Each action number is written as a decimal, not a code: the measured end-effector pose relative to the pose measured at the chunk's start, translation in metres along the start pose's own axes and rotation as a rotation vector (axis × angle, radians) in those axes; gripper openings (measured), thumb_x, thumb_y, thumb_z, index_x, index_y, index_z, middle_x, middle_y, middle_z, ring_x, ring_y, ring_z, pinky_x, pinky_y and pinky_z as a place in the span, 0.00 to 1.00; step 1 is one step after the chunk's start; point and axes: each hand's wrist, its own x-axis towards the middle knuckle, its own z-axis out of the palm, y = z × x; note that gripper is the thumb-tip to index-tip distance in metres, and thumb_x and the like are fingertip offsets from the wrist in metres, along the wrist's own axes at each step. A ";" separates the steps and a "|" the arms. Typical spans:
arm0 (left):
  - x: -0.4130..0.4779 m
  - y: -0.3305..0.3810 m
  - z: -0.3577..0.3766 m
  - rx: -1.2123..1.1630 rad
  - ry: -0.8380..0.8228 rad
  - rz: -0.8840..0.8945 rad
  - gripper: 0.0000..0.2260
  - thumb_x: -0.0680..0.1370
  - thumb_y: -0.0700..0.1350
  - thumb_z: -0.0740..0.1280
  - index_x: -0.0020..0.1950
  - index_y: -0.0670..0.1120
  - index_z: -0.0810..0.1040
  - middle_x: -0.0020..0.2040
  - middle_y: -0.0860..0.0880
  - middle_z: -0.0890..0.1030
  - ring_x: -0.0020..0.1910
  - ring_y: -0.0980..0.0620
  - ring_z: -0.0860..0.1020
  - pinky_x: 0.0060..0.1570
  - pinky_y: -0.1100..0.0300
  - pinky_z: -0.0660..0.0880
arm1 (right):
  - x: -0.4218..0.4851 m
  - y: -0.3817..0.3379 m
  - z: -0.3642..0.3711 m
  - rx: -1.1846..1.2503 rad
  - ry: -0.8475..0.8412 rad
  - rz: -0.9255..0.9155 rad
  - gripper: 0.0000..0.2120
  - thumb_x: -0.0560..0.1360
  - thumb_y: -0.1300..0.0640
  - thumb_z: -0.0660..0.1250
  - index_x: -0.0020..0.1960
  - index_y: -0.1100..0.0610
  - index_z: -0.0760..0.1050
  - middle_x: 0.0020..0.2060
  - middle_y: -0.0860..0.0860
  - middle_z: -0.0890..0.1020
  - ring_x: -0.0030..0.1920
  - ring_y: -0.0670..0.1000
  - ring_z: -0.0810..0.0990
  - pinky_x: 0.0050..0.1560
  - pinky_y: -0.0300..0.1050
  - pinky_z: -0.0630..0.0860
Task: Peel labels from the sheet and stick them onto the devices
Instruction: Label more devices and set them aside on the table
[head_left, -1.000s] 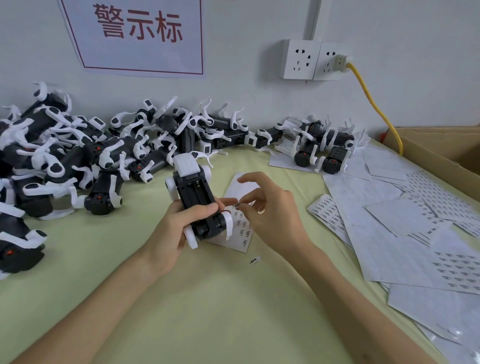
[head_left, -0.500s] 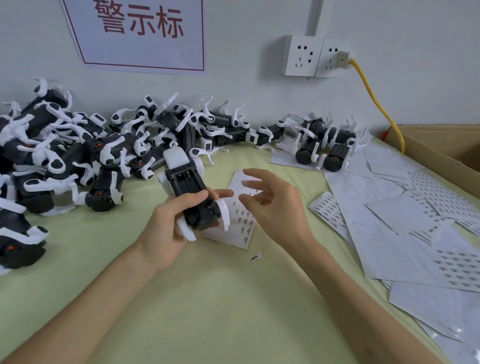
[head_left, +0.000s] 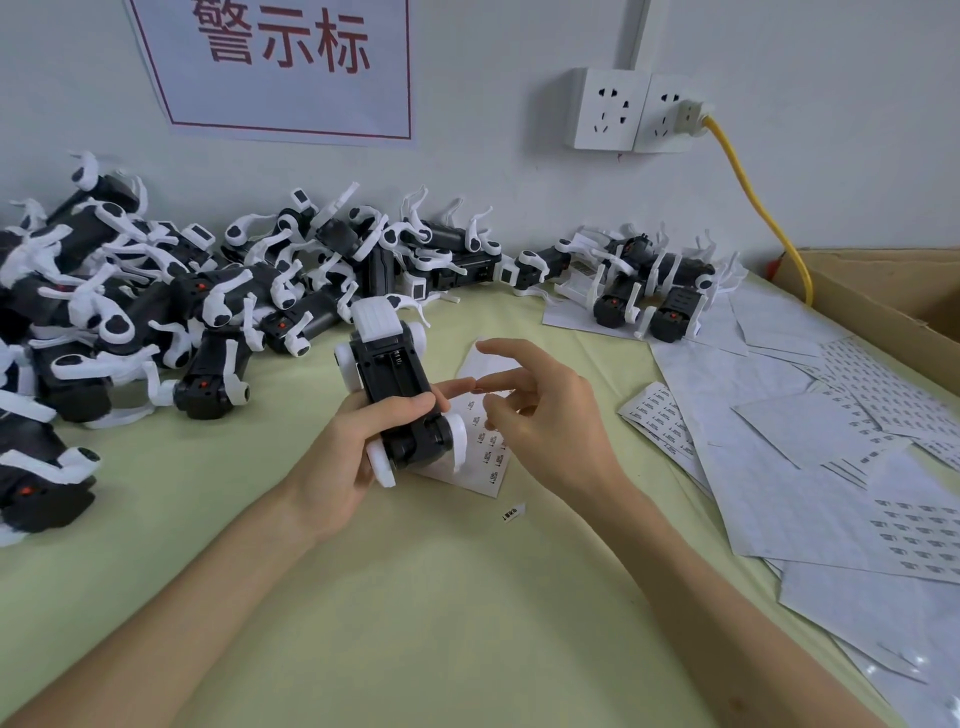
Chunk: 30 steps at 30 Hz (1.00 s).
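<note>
Centrally, over a table (head_left: 415, 623) covered in pale yellow-green cloth, a black-and-white device (head_left: 395, 384) is held in the left grip (head_left: 343, 457), whose fingers and thumb are curled round its lower body. An open recess in the device is turned upward, and its white end is pointed toward the wall (head_left: 831, 104). The right grip (head_left: 550, 431) is kept just beside the device with fingers loosely spread and the forefinger reaching toward it; nothing can be made out in it. A small sheet (head_left: 491, 467) printed with rows of labels is laid flat on the cloth beneath both, partly hidden by them. One loose label (head_left: 513, 513) is seen on the cloth just nearer than the sheet. A large pile (head_left: 156, 312) of like devices is heaped along the left and back of the table, against the wall, and a smaller cluster (head_left: 649, 291) is set at the back right. White papers (head_left: 779, 467), some bearing label rows, are spread overlapping across the right side. A cardboard box (head_left: 883, 291) is placed at the far right edge. On the white wall a sign (head_left: 280, 67) with red characters is mounted, and beside it two sockets (head_left: 608, 109), from the right one of which a yellow cable (head_left: 753, 202) is run down toward the box.
</note>
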 end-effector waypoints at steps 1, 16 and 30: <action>0.000 0.000 0.000 0.001 0.002 -0.003 0.16 0.68 0.50 0.72 0.49 0.40 0.78 0.64 0.47 0.83 0.64 0.40 0.80 0.62 0.49 0.73 | 0.000 0.000 0.000 0.000 0.001 0.003 0.22 0.76 0.66 0.66 0.65 0.46 0.77 0.47 0.43 0.87 0.39 0.45 0.84 0.39 0.37 0.79; 0.000 0.000 0.000 -0.028 0.015 -0.026 0.13 0.69 0.50 0.71 0.47 0.41 0.80 0.60 0.40 0.84 0.65 0.44 0.80 0.61 0.48 0.72 | 0.001 -0.002 -0.003 0.064 0.004 0.026 0.23 0.75 0.70 0.62 0.60 0.47 0.79 0.50 0.47 0.86 0.36 0.47 0.85 0.40 0.40 0.81; -0.004 0.008 -0.003 -0.438 -0.040 0.003 0.10 0.75 0.52 0.64 0.49 0.46 0.77 0.65 0.36 0.80 0.51 0.43 0.83 0.51 0.55 0.81 | 0.003 -0.007 -0.003 0.140 0.014 0.050 0.03 0.76 0.61 0.73 0.47 0.53 0.83 0.39 0.45 0.86 0.35 0.50 0.84 0.38 0.39 0.78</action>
